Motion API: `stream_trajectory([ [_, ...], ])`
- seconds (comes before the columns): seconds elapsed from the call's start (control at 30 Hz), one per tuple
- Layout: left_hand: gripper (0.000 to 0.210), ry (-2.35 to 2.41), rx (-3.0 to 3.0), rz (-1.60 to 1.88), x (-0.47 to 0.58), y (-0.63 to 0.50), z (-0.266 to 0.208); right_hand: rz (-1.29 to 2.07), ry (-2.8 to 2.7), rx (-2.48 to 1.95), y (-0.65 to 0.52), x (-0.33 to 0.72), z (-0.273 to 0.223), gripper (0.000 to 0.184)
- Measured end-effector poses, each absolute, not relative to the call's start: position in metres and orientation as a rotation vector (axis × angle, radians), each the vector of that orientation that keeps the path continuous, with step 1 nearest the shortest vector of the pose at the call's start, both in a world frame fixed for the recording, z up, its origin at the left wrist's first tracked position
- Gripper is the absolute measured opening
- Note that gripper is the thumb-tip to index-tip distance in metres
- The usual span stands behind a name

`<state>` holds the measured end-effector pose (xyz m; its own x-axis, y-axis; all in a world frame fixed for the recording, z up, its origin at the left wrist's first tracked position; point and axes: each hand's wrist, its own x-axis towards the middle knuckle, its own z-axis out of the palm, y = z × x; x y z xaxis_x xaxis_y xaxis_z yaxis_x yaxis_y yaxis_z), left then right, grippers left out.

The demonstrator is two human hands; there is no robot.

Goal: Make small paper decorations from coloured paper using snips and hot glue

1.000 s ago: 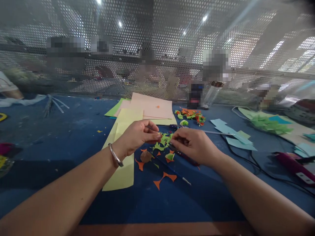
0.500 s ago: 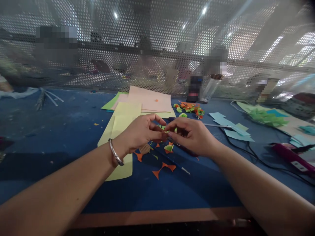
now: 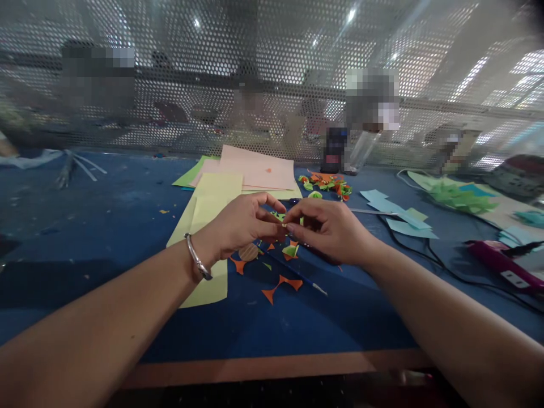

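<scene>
My left hand [image 3: 250,224], with a silver bangle on its wrist, pinches at the middle of the view. My right hand [image 3: 329,229] meets it there, thumb and index finger pressed together. Between the fingertips is something small and pale, too tiny to name. Below the hands lie orange paper scraps [image 3: 282,284], a cut green paper piece [image 3: 290,250] and a round wooden disc [image 3: 248,252]. A thin blue stick with a pale tip [image 3: 300,272] slants across the table under them. Part of a dark tool is hidden beneath my right hand.
Yellow paper [image 3: 208,226] and pink sheets [image 3: 255,167] lie at left and behind. Small green and orange paper flowers [image 3: 327,184] sit further back. To the right are light-blue paper strips [image 3: 408,218], black cables and a magenta power strip [image 3: 505,263]. A perforated metal screen [image 3: 272,68] stands behind.
The whole view has shifted slightly. Both hands stay fingertip to fingertip, with only small finger movements; nothing on the table has visibly moved.
</scene>
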<state>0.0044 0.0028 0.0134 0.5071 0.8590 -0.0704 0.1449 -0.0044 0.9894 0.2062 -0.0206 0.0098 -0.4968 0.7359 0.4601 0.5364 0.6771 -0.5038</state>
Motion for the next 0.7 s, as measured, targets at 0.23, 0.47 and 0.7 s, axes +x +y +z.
stream_trajectory([
  [0.23,0.034,0.885,1.471,0.702,0.0029,0.0038,0.0125,0.428,-2.197,-1.0,-0.0192,0.2083,0.0068,0.01],
  [0.47,0.03,0.874,1.473,0.735,0.0041,0.0035,0.0096,0.422,-2.17,-1.007,-0.018,0.2097,0.002,0.009],
  [0.7,0.029,0.888,1.534,0.787,0.0048,0.0035,0.0097,0.458,-2.13,-1.013,-0.0173,0.2106,0.0008,0.01],
])
